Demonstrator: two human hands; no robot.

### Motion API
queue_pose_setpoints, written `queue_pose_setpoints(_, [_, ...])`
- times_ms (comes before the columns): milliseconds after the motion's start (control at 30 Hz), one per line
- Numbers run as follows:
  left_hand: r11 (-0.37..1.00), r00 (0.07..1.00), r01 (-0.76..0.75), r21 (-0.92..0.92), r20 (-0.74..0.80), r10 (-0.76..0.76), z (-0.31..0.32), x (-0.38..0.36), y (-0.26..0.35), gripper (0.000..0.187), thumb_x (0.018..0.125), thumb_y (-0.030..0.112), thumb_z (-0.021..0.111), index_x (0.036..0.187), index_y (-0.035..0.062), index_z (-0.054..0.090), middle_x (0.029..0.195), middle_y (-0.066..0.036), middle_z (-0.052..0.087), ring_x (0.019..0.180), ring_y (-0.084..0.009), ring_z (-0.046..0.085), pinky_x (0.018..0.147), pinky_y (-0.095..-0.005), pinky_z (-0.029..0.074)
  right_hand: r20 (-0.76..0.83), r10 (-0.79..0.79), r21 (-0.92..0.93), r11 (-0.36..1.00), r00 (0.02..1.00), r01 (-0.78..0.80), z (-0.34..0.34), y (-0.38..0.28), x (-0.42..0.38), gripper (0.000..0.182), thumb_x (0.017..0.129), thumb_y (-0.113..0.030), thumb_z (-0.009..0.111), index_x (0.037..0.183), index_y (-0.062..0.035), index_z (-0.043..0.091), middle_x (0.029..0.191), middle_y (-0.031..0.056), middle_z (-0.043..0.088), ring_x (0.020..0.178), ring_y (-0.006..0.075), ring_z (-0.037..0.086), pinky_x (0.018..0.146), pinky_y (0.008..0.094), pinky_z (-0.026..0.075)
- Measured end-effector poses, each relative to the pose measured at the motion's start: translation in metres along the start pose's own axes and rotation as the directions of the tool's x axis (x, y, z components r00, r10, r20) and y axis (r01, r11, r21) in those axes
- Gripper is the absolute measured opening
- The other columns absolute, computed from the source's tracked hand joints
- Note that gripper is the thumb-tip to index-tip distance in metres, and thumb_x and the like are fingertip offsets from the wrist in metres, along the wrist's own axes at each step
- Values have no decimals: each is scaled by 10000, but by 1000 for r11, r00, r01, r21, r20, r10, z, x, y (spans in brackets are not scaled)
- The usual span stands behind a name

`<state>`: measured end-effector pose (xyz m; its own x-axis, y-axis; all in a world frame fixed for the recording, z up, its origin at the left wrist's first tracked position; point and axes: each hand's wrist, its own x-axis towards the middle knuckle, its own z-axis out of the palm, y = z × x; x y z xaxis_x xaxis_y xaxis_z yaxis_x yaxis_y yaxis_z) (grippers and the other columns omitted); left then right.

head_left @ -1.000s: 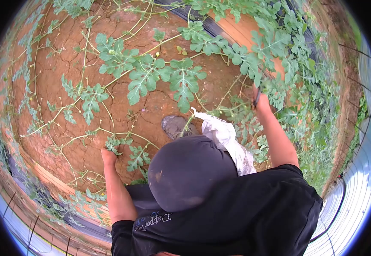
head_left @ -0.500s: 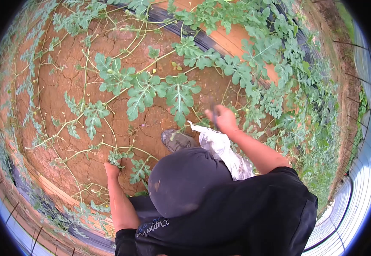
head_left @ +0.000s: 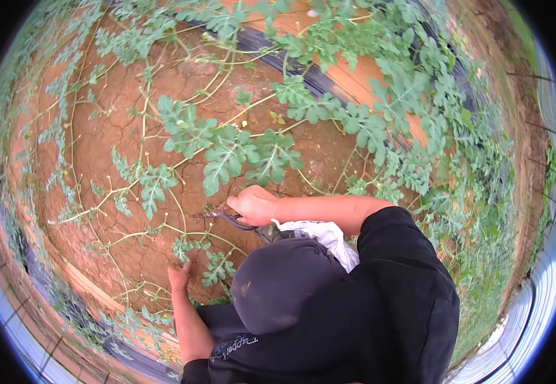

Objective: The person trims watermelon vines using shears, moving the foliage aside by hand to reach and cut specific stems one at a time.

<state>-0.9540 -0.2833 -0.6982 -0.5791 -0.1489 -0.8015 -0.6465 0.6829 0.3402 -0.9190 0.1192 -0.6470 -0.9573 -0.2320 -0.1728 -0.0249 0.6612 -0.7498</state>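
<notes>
My right hand [head_left: 254, 206] is closed round the dark handles of a pair of scissors [head_left: 226, 217]. The narrow blades point left, over bare soil and above a watermelon vine [head_left: 156, 229]. Lower left, my left hand [head_left: 179, 276] has its fingers pinched at a small watermelon leaf [head_left: 187, 248] on that vine; the fingertips are partly hidden. Another lobed leaf [head_left: 217, 267] lies just right of it. Larger watermelon leaves [head_left: 226, 157] spread beyond my right hand.
Cracked brown soil [head_left: 105, 160] lies between the vines. Black plastic film [head_left: 262, 48] runs along the upper rows, with dense foliage [head_left: 412, 96] at right. A white plastic bag [head_left: 329, 237] sits by my body. Wire hoops and clear sheeting [head_left: 540, 294] edge the plot.
My right hand has swung left with the scissors, from beside the white bag to the soil near the vine. My left hand stays by the small leaf; the view has shifted slightly.
</notes>
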Motion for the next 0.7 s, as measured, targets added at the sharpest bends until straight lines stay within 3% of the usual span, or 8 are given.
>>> queue_pose_setpoints(33, [1000, 999, 8, 4, -32, -8, 2, -14, -1, 355, 758, 215, 784, 916, -55, 615, 771, -121, 652, 576, -180, 600, 485, -345, 482, 37, -12, 8, 1000, 999, 12, 3, 0, 10, 279, 716, -229, 718, 813, -27, 552, 659, 182, 594, 673, 384, 619, 622, 476, 490])
queue_pose_setpoints(67, [896, 898, -437, -83, -93, 430, 11, -4, -22, 443, 717, 287, 821, 903, -54, 608, 744, -133, 649, 597, -179, 602, 550, -351, 506, -9, -71, 6, 997, 997, 71, 8, 6, 18, 236, 720, -222, 661, 811, -27, 564, 622, 194, 590, 630, 404, 610, 594, 478, 494])
queue_pose_setpoints(167, [904, 992, 37, 426, -123, 17, 7, 14, -29, 832, 576, 575, 838, 971, -100, 552, 936, -236, 643, 874, -300, 653, 773, -403, 522, 199, 28, -207, 978, 980, 15, 11, 6, 41, 212, 745, -260, 596, 805, -59, 626, 659, 169, 631, 590, 328, 640, 529, 463, 506])
queue_pose_setpoints(233, [860, 973, 83, 504, -229, 40, 16, -17, 10, 960, 551, 632, 818, 1064, -105, 477, 1082, -277, 582, 1011, -373, 601, 862, -419, 499, 245, 132, -268, 961, 960, -64, 9, 6, 49, 239, 781, -289, 582, 856, -74, 654, 679, 143, 648, 619, 349, 644, 568, 487, 517])
queue_pose_setpoints(267, [876, 968, 117, 467, -252, 5, 18, -21, 14, 957, 551, 598, 832, 1095, -91, 450, 1121, -278, 554, 1051, -384, 572, 895, -415, 483, 311, 283, -342, 924, 907, -170, 11, 8, 53, 249, 808, -283, 587, 926, -73, 650, 854, 162, 676, 782, 357, 660, 660, 475, 526])
queue_pose_setpoints(467, [947, 937, 134, 292, -348, -25, 29, -29, 15, 861, 549, 419, 886, 1117, -38, 427, 1158, -262, 503, 1077, -395, 527, 927, -417, 460, 140, 311, -502, 841, 940, -204, 27, 8, 55, 369, 822, -314, 655, 1012, -13, 554, 991, 242, 624, 935, 406, 611, 779, 518, 475])
queue_pose_setpoints(533, [953, 931, 133, 273, -365, -25, 29, -31, 17, 772, 565, 356, 889, 1080, -1, 440, 1127, -229, 503, 1050, -388, 528, 910, -431, 462, 144, 515, -423, 804, 845, -418, 38, 4, 56, 489, 780, -260, 727, 1081, 16, 457, 1066, 264, 582, 991, 430, 571, 843, 518, 443])
queue_pose_setpoints(700, [950, 939, 211, 230, -318, -132, 19, -41, 32, 711, 588, 354, 876, 1054, 25, 454, 1117, -202, 494, 1057, -384, 515, 891, -448, 464, 172, 502, -483, 793, 848, -371, 38, 4, 65, 629, 671, -290, 834, 1053, 14, 436, 991, 263, 595, 938, 441, 573, 801, 500, 450])
